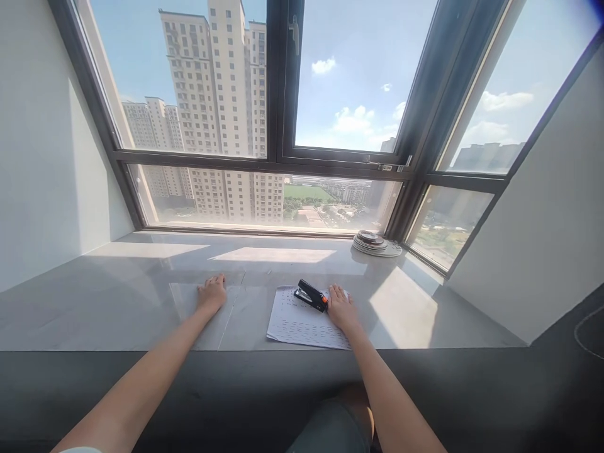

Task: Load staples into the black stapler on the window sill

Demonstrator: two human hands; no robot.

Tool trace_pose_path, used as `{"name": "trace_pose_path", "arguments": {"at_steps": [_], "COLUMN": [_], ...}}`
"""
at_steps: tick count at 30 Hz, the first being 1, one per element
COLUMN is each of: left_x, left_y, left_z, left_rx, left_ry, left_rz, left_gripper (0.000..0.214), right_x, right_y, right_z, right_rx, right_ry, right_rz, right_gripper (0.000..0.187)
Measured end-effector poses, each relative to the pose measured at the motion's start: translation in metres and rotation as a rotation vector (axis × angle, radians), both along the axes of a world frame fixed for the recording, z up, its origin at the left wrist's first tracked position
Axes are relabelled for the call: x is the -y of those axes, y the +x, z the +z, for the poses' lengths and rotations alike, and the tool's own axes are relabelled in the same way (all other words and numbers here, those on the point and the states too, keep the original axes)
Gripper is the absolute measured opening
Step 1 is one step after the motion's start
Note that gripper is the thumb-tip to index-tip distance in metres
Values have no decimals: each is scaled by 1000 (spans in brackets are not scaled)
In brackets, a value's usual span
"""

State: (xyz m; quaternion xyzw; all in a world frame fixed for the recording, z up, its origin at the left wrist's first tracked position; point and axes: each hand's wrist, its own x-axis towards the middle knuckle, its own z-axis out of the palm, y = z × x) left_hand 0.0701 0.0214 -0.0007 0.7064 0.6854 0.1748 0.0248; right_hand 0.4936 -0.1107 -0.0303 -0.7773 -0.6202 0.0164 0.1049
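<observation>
Resting palm-down on the grey sill point(141, 296), fingers curled loosely and gripping nothing: left hand point(212, 294), well apart from the paperwork. Further right, paper point(295, 324) lying flat near the sill's front edge, printed side up. On its far right corner, stapler point(311, 295), black with an orange tail. Touching that orange end and pressing on the paper: right hand point(340, 307), fingers spread flat, not closed around the stapler. Beyond, by the window point(283, 126), a stack of flat discs point(376, 243).

Likely risks: stapler nudged off the paper by the fingertips, since nothing clamps it; paper sliding toward the front edge under a careless push.

Stapler's long axis running diagonally, nose toward far left, orange tail toward near right.
</observation>
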Motion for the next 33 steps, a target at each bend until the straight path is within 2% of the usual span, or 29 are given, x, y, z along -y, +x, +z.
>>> {"name": "trace_pose_path", "arguments": {"at_steps": [3, 5, 7, 9, 12, 14, 17, 26, 29, 33], "left_x": [1, 1, 1, 1, -2, -2, -2, 6, 12, 22], "left_y": [1, 2, 2, 1, 0, 0, 0, 4, 8, 17], "left_z": [-1, -1, -2, -3, -4, -5, -4, 2, 8, 25], "left_rx": [-5, -7, -8, -6, 1, 7, 11, 8, 18, 30], "left_ry": [10, 18, 25, 27, 18, 8, 5, 8, -4, -34], "left_rz": [0, 0, 0, 2, 3, -1, 2, 14, 10, 10], "left_gripper": [40, 41, 41, 40, 38, 36, 37, 42, 42, 45], "right_x": [-5, 0, 15, 39, 71, 81, 82, 82, 83, 97], "right_y": [8, 30, 64, 99, 131, 133, 126, 125, 122, 119], "right_z": [4, 10, 16, 19, 15, 11, 11, 18, 21, 38], "right_rx": [-67, -111, -115, -112, -52, 8, 23, -1, 11, 12], "right_ry": [106, 198, 246, 232, 172, 145, 93, 91, 85, 84], "right_rz": [-16, -61, -116, -161, -227, -280, -323, -304, -304, -311], "right_gripper": [58, 56, 54, 49, 38, 37, 38, 41, 42, 43]}}
